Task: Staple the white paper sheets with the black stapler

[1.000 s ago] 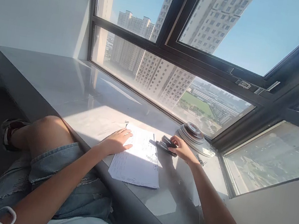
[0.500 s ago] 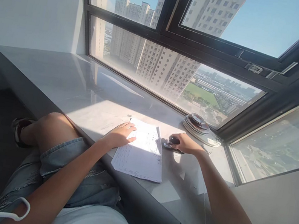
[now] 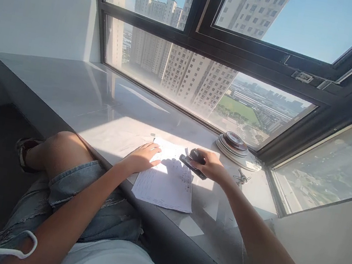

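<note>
A stack of white paper sheets with writing lies on the sunlit window ledge. My left hand rests flat on its left edge, fingers stretched out. In my right hand is a black stapler, gripped from its right end. The stapler is over the upper right part of the sheets and throws a shadow on them; whether it touches the paper I cannot tell.
Stacked plates stand by the window corner, with a small metal object in front of them. A tiny grey piece lies beyond the paper. The ledge's dark front edge runs along my lap.
My right hand has lifted the stapler from the ledge beside the paper and moved it left over the sheets. The metal object behind it now shows fully. My left hand stays put.
</note>
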`<control>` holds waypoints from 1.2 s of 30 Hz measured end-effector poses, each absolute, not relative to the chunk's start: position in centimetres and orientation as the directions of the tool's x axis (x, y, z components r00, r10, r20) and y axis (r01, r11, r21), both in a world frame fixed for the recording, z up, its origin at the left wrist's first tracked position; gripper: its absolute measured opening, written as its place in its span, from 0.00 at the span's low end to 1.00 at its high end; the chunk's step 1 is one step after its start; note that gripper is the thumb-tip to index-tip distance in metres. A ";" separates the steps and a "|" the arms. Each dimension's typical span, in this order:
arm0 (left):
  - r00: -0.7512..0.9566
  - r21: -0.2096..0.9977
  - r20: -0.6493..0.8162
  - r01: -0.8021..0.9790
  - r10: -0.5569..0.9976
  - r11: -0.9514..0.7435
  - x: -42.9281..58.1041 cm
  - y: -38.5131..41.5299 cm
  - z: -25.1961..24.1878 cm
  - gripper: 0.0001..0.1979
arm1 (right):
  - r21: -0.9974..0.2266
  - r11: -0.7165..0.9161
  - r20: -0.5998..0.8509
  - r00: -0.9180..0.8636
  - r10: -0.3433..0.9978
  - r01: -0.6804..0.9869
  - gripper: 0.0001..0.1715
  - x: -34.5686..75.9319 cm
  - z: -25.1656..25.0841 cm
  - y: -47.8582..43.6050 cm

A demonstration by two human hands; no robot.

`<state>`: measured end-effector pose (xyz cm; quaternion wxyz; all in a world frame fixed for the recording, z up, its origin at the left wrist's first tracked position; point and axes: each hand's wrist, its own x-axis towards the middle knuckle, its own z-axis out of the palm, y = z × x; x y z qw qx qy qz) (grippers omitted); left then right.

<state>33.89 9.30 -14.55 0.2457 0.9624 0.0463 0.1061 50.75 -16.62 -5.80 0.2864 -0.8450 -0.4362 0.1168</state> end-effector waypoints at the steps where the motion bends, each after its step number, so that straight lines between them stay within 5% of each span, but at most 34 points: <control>1: 0.976 0.481 0.171 0.039 0.138 -0.876 33.9 9.3 -14.5 0.28 | -0.609 -0.428 0.080 0.588 0.805 0.668 0.11 50.2 -6.3 -16.3; 5: 0.973 0.476 0.192 0.020 0.126 -0.879 33.8 9.3 -14.5 0.25 | -0.621 -0.323 0.244 0.569 0.786 0.714 0.21 48.1 -9.6 -14.6; 11: 0.960 0.428 0.267 -0.039 0.085 -0.903 33.9 9.4 -15.0 0.22 | -0.680 -0.218 0.349 0.570 0.744 0.700 0.21 47.5 -13.1 -12.8; 17: 0.954 0.442 0.288 -0.058 0.081 -0.895 34.0 9.9 -15.7 0.23 | -0.800 -0.134 0.312 0.597 0.739 0.584 0.25 49.3 -13.8 -13.2; 22: 0.962 0.478 0.258 -0.045 0.090 -0.877 34.1 10.3 -16.1 0.25 | -0.898 -0.148 0.246 0.752 0.612 0.414 0.47 51.0 -15.3 -13.0; 28: 0.970 0.509 0.231 -0.052 0.078 -0.859 33.8 10.4 -15.4 0.29 | -0.911 -0.214 0.175 0.800 0.574 0.353 0.46 52.0 -15.6 -12.9; 36: 0.974 0.546 0.209 -0.044 0.086 -0.837 33.5 10.2 -14.6 0.32 | -0.824 -0.251 0.264 0.737 0.622 0.508 0.46 53.0 -15.6 -12.8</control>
